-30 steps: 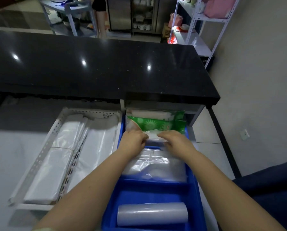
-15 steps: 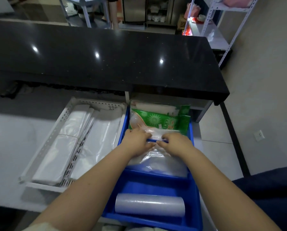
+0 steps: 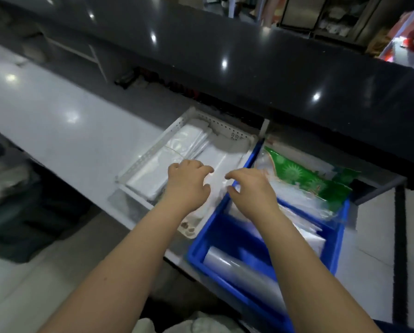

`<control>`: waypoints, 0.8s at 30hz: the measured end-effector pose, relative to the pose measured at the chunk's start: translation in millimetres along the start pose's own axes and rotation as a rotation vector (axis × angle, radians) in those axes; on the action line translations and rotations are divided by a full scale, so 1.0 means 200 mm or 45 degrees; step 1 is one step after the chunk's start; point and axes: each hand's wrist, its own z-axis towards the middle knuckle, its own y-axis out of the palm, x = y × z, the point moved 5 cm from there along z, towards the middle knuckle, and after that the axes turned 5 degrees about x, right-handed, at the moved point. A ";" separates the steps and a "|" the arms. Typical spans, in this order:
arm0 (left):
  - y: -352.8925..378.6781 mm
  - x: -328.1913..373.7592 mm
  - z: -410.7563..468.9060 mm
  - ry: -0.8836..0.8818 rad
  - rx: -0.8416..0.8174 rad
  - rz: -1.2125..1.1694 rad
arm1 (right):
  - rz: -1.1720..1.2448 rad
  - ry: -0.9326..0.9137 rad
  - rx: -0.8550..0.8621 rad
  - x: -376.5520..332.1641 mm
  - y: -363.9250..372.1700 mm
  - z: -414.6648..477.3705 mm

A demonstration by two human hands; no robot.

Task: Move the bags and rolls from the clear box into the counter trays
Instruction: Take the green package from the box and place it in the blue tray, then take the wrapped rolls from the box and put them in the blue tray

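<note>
From the head camera we see our left hand (image 3: 188, 182) and right hand (image 3: 251, 191), fingers loosely curled and holding nothing, over the white perforated tray (image 3: 153, 152) and blue bin (image 3: 338, 239). Green-printed bag packs (image 3: 307, 180) lie at two o'clock; a clear roll (image 3: 237, 267) lies at five.

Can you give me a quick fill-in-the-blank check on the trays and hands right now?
1. The green pack lies in the ____ tray.
2. The left hand is over the ____ tray.
3. The roll lies at the blue tray's ____ end.
4. The counter top above the trays is ____ in colour.

Missing words: blue; white; near; black
</note>
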 end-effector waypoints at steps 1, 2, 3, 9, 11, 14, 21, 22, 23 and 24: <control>-0.03 -0.10 -0.05 -0.050 0.020 -0.007 | -0.024 -0.036 -0.030 -0.09 0.04 0.01; -0.07 -0.20 -0.10 -0.103 0.049 -0.020 | -0.047 -0.078 -0.047 -0.18 0.08 0.01; -0.11 -0.30 -0.16 -0.157 0.086 -0.035 | -0.067 -0.127 -0.054 -0.27 0.13 0.02; -0.35 -1.08 -0.58 -0.488 0.240 -0.043 | -0.127 -0.453 -0.087 -1.02 0.53 0.10; -0.43 -1.39 -0.75 -0.579 0.263 0.001 | -0.114 -0.567 -0.137 -1.35 0.71 0.11; -0.54 -1.83 -1.02 -0.693 0.293 0.027 | -0.145 -0.754 -0.214 -1.83 0.98 0.11; -0.67 -2.62 -1.51 -0.936 0.291 0.031 | -0.099 -1.011 -0.352 -2.69 1.50 0.05; -0.68 -2.70 -1.55 -0.957 0.280 0.019 | -0.107 -1.033 -0.382 -2.77 1.55 0.06; -0.69 -2.78 -1.59 -0.975 0.277 0.011 | -0.120 -1.051 -0.401 -2.84 1.60 0.07; -0.71 -2.87 -1.62 -0.995 0.277 0.007 | -0.132 -1.058 -0.409 -2.90 1.65 0.10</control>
